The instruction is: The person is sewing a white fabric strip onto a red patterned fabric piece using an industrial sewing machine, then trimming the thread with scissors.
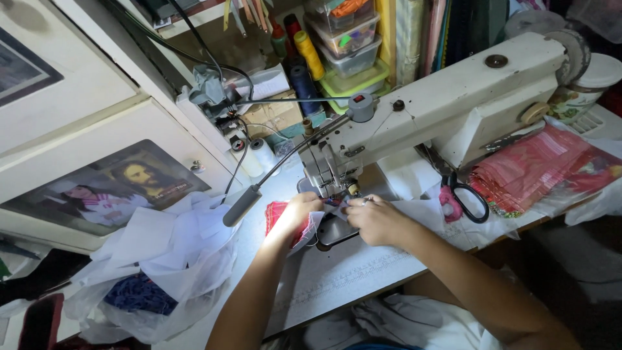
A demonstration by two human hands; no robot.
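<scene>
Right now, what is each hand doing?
Left hand: fingers curled, pressing the red fabric piece beside the sewing machine's needle.
Right hand: closed, pinching the fabric there.

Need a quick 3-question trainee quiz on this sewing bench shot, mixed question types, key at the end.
1. True or false: both hands rest at the needle of the sewing machine.
2. Multiple choice: the black-handled scissors lie A) left of the left hand, B) right of the right hand, C) on the clear boxes.
3. Fill in: the cloth under the left hand is ___ in colour.

Key
1. True: both hands sit by the presser foot, fingers on the cloth.
2. B, on the table beside the stack of red packets.
3. Red.
</scene>
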